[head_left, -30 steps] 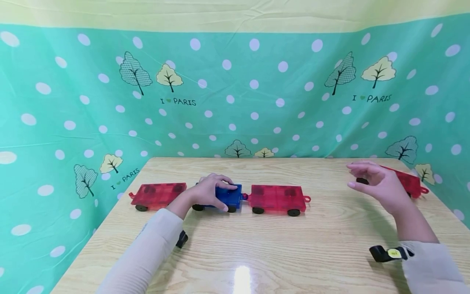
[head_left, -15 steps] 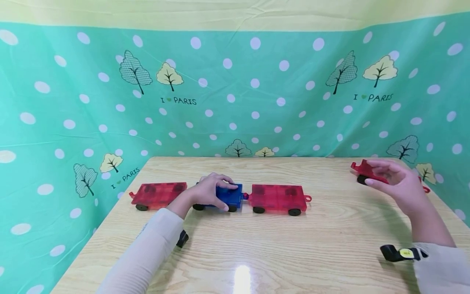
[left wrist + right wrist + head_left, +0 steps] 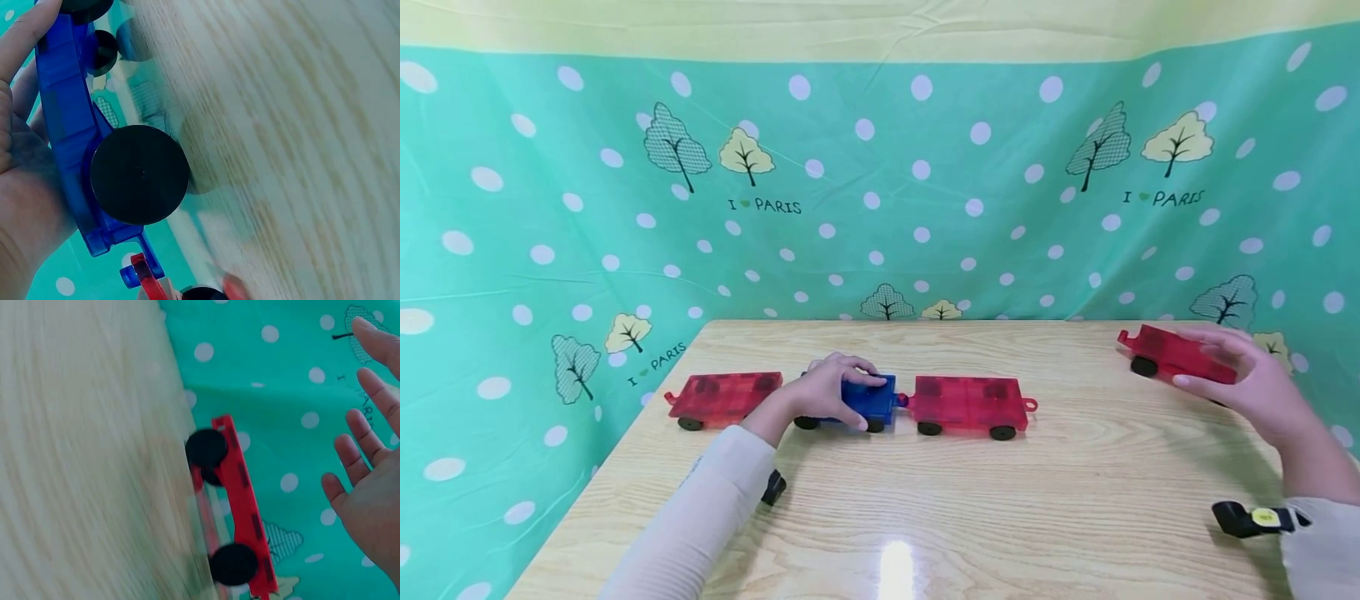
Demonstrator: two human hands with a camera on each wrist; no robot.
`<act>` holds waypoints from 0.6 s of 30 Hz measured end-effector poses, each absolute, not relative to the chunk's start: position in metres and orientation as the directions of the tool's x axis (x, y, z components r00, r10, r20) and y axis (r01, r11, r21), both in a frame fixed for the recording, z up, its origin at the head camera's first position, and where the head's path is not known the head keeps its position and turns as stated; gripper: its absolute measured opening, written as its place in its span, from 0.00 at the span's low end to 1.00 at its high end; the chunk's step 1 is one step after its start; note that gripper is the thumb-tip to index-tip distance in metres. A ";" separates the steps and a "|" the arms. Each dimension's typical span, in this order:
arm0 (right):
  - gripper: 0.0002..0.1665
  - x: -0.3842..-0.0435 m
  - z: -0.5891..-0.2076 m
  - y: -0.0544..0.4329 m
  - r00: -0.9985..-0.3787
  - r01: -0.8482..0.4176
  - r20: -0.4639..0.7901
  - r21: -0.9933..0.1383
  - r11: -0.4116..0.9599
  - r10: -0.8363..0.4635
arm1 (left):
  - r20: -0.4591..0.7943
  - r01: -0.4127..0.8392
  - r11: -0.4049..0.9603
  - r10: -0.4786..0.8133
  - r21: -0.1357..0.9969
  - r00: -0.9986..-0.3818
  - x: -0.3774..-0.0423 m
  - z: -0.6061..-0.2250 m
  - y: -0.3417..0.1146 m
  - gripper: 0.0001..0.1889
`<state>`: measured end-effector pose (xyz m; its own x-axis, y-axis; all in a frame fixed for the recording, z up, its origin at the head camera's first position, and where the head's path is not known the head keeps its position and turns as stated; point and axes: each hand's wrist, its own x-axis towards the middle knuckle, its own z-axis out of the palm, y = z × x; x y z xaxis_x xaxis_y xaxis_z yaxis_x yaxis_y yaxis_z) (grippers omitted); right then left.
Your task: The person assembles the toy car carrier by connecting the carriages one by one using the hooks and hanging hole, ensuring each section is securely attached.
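Note:
In the head view, a blue toy train car (image 3: pixel 876 398) with black wheels stands on the table between two red cars. My left hand (image 3: pixel 827 390) grips it from above, thumb at the near side by a wheel (image 3: pixel 139 175). A red car (image 3: pixel 966 403) is joined to its right end; another red car (image 3: pixel 722 397) stands at its left end, where a red coupling (image 3: pixel 145 275) meets the blue peg. My right hand (image 3: pixel 1262 385), fingers spread, is at a third red car (image 3: pixel 1180 358) at the back right. The right wrist view shows a gap between that hand and the car.
The wooden table (image 3: pixel 1000 508) ends at the back against a green dotted curtain (image 3: pixel 925 200). Black camera mounts sit at both wrists, the right one (image 3: pixel 1255 518) with a yellow label. The back-right red car stands near the table's far right edge.
My right hand has moved to the right along the back-right red car, uncovering its left part. The left hand and the row of three cars stay where they were.

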<state>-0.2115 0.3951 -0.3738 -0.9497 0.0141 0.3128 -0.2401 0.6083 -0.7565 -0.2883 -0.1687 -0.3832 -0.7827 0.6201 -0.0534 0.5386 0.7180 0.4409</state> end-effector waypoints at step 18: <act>0.46 -0.231 -0.386 0.431 -0.991 -0.103 0.131 -0.700 0.706 -0.014 | -0.049 0.547 0.714 0.626 0.437 -0.778 -0.288 -0.383 -0.165 0.38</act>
<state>-0.2307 0.4312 -0.3857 -0.9913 -0.0144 0.1306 -0.1025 0.7064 -0.7003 -0.2883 -0.1645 -0.3831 -0.7782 0.6261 -0.0489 0.5470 0.7140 0.4371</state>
